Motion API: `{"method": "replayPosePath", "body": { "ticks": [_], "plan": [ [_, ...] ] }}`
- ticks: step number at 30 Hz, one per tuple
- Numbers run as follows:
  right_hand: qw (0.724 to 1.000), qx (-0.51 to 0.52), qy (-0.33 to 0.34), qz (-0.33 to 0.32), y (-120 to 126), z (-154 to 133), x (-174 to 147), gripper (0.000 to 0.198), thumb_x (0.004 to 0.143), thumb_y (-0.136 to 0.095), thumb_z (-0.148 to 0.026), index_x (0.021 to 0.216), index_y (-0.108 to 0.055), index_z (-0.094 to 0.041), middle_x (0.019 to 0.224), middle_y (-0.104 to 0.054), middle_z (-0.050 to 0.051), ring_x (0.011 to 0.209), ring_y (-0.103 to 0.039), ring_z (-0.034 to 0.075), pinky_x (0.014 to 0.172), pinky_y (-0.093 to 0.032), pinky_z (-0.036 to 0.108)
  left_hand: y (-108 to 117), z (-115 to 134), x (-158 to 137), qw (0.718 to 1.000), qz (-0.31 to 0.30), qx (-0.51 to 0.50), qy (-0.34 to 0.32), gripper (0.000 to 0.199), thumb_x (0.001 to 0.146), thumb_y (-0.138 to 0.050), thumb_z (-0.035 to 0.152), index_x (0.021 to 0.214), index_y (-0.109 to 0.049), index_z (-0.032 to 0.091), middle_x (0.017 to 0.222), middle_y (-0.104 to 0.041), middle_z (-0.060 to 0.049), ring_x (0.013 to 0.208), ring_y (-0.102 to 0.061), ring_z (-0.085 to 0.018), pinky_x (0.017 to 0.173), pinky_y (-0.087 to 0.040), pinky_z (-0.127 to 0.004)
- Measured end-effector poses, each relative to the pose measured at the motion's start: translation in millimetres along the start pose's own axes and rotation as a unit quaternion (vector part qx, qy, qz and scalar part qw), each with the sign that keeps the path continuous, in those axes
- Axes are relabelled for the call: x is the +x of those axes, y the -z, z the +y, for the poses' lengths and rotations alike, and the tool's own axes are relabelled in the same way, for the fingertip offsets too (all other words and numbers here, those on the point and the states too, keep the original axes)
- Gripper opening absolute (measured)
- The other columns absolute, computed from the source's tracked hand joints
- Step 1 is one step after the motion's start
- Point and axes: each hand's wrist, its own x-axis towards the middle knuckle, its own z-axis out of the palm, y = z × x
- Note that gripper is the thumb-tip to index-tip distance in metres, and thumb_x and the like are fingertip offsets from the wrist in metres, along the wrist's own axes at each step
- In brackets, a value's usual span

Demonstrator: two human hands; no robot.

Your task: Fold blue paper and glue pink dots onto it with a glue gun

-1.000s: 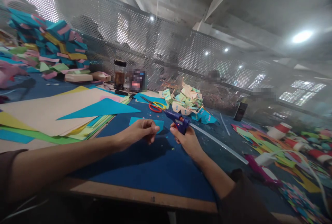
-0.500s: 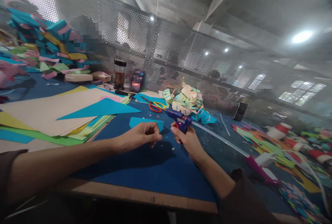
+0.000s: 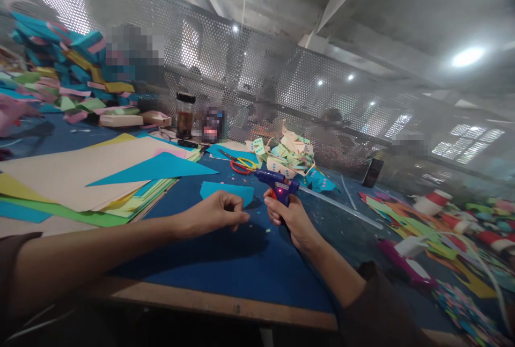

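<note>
My right hand (image 3: 290, 218) is closed around the handle of a blue glue gun (image 3: 274, 178), with a finger at the orange trigger. A small red light glows on its body, and a long clear glue stick (image 3: 341, 206) sticks out of its back end. My left hand (image 3: 221, 210) is curled, thumb and fingers drawn together; whether anything is between them I cannot make out. Just behind that hand lies a small folded piece of blue paper (image 3: 237, 193) on the blue tabletop (image 3: 225, 266). Scissors (image 3: 243, 165) with red and yellow handles rest beyond the gun's nozzle.
Coloured paper sheets (image 3: 100, 167) are stacked at left, near folded paper pieces (image 3: 76, 63). Behind the gun sits a heap of dotted paper scraps (image 3: 293, 151). A lidded jar (image 3: 185, 116) stands at the back. To the right are a purple-and-white device (image 3: 406, 264) and a paper cup (image 3: 432, 202).
The glue gun has tilted slightly in my right hand. Its glue stick's rear end has risen and now ends short of the purple device. My left fingers have shifted a little.
</note>
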Motion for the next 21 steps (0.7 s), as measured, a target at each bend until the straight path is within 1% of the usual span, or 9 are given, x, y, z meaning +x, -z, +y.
{"method": "replayPosePath", "body": {
  "ticks": [2,5,8,10,13,17,21],
  "plan": [
    [1.0,0.001,0.0,-0.009,0,-1,-1,0.027,0.081,-0.072,-0.039,0.094,-0.061,-0.018,0.053,-0.042,-0.01,0.046,-0.038,0.007,0.046,-0.031,0.021,1,0,2,0.999,0.022,-0.028,-0.007,0.031,0.077,-0.071,0.035,0.059,-0.051,0.019,0.055,-0.055,0.004,0.054,-0.044,-0.011,0.055,-0.03,-0.026],
    [1.0,0.001,0.004,-0.018,-1,-3,-3,0.026,0.082,-0.071,-0.039,0.094,-0.061,-0.017,0.054,-0.042,-0.01,0.047,-0.038,0.007,0.047,-0.031,0.021,3,3,3,0.993,0.051,-0.109,-0.006,0.02,0.072,-0.075,0.03,0.074,-0.059,0.019,0.061,-0.057,0.005,0.058,-0.05,-0.011,0.06,-0.035,-0.026],
    [1.0,0.001,0.007,-0.027,-3,-5,-4,0.026,0.083,-0.07,-0.039,0.093,-0.061,-0.017,0.054,-0.041,-0.009,0.047,-0.037,0.007,0.047,-0.03,0.021,6,3,4,0.982,0.076,-0.171,0.017,0.027,0.072,-0.077,0.031,0.092,-0.066,0.018,0.066,-0.06,0.004,0.062,-0.052,-0.012,0.063,-0.038,-0.026],
    [0.999,0.003,0.0,-0.044,-4,-5,-5,0.025,0.083,-0.071,-0.038,0.092,-0.061,-0.017,0.054,-0.041,-0.01,0.047,-0.036,0.007,0.046,-0.031,0.021,9,0,5,0.975,0.084,-0.204,0.038,0.032,0.072,-0.08,0.033,0.098,-0.069,0.018,0.072,-0.063,0.003,0.064,-0.053,-0.011,0.066,-0.04,-0.026],
    [0.998,0.011,-0.008,-0.066,-5,-6,-6,0.025,0.083,-0.072,-0.037,0.092,-0.06,-0.018,0.054,-0.041,-0.01,0.045,-0.035,0.006,0.046,-0.03,0.021,12,-7,7,0.964,0.08,-0.248,0.063,0.038,0.07,-0.085,0.033,0.104,-0.072,0.021,0.08,-0.065,0.003,0.068,-0.054,-0.01,0.07,-0.042,-0.025],
    [0.995,0.024,-0.012,-0.091,-5,-6,-8,0.023,0.085,-0.072,-0.036,0.094,-0.061,-0.018,0.056,-0.042,-0.01,0.046,-0.036,0.006,0.046,-0.031,0.021,12,-11,8,0.954,0.073,-0.281,0.077,0.041,0.068,-0.087,0.032,0.105,-0.073,0.023,0.083,-0.068,0.002,0.068,-0.054,-0.01,0.072,-0.042,-0.026],
    [0.992,0.038,-0.031,-0.117,-5,-5,-10,0.023,0.084,-0.073,-0.035,0.094,-0.061,-0.017,0.056,-0.042,-0.009,0.047,-0.036,0.005,0.046,-0.03,0.021,9,-3,6,0.956,0.042,-0.281,0.069,0.034,0.069,-0.087,0.032,0.098,-0.074,0.02,0.083,-0.068,0.001,0.07,-0.053,-0.011,0.071,-0.041,-0.026]
  ]
}}
